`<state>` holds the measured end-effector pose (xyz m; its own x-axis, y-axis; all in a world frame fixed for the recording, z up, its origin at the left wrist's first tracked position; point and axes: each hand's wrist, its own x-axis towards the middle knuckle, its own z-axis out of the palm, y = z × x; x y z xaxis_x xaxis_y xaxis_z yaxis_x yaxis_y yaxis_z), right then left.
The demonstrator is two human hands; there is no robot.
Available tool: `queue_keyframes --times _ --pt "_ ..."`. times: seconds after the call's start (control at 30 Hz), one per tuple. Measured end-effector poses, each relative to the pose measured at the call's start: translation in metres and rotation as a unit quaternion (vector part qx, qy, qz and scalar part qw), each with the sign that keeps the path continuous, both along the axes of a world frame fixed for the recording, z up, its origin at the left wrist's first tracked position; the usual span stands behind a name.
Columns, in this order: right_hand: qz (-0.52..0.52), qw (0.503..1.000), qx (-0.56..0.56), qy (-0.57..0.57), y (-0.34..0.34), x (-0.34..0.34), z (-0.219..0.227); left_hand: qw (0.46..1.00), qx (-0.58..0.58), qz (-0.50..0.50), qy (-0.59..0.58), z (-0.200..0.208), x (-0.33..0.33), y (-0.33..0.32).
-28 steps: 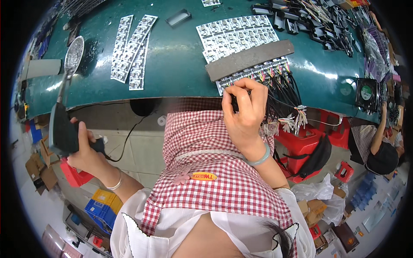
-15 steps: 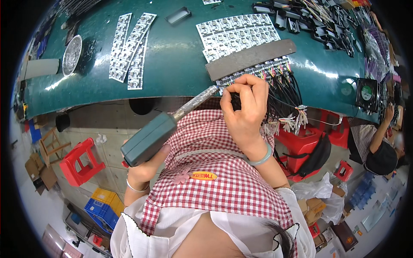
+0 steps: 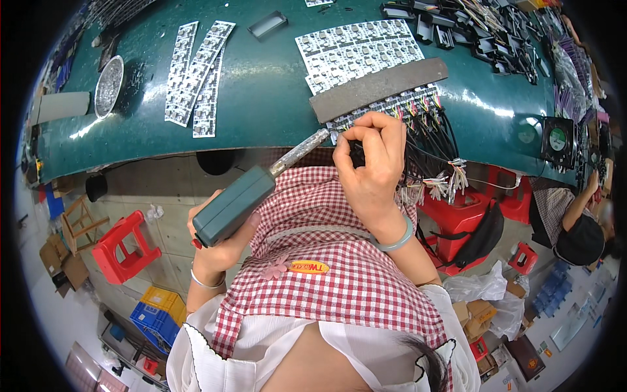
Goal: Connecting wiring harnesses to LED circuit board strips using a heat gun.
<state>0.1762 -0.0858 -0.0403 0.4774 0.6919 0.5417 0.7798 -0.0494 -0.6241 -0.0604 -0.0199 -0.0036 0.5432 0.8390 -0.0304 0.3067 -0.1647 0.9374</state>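
My left hand (image 3: 225,245) is wrapped round the dark green body of a soldering gun (image 3: 236,204). Its metal barrel (image 3: 299,153) slants up to the right, with the tip at the near left corner of a row of circuit boards (image 3: 385,104). Close beside that tip, my right hand (image 3: 373,163) pinches thumb and forefinger together on a thin black cable, its end mostly hidden by the fingers. A flat grey-brown bar (image 3: 379,88) lies across the boards. From their near edge, several black cables (image 3: 428,140) with coloured wires hang over the table edge.
More white circuit boards (image 3: 359,49) lie behind the bar, and loose board strips (image 3: 199,72) at the left. A round metal dish (image 3: 109,85) stands further left. Black plastic housings (image 3: 496,49) pile up at the far right, near a small fan (image 3: 557,140). Red stools (image 3: 127,248) stand below.
The soldering gun's body and my left hand have shifted slightly up and to the right; its tip stays at the boards' corner. My right hand has hardly moved.
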Motion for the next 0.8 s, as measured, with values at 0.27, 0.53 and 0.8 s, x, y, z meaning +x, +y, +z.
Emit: queue_keyframes --times 0.27,0.53,0.8 --pt "0.000 1.000 0.001 -0.002 0.0001 0.0002 -0.0006 1.000 0.010 0.002 -0.003 0.0013 -0.0059 -0.0011" --pt "-0.002 1.000 0.001 -0.008 -0.0001 0.0005 -0.0021 0.998 -0.038 0.038 -0.019 0.0018 -0.0074 -0.0047" --pt "0.003 1.000 0.001 -0.009 -0.0015 0.0010 -0.0022 0.995 -0.069 0.047 -0.053 0.0045 -0.0079 -0.0066"
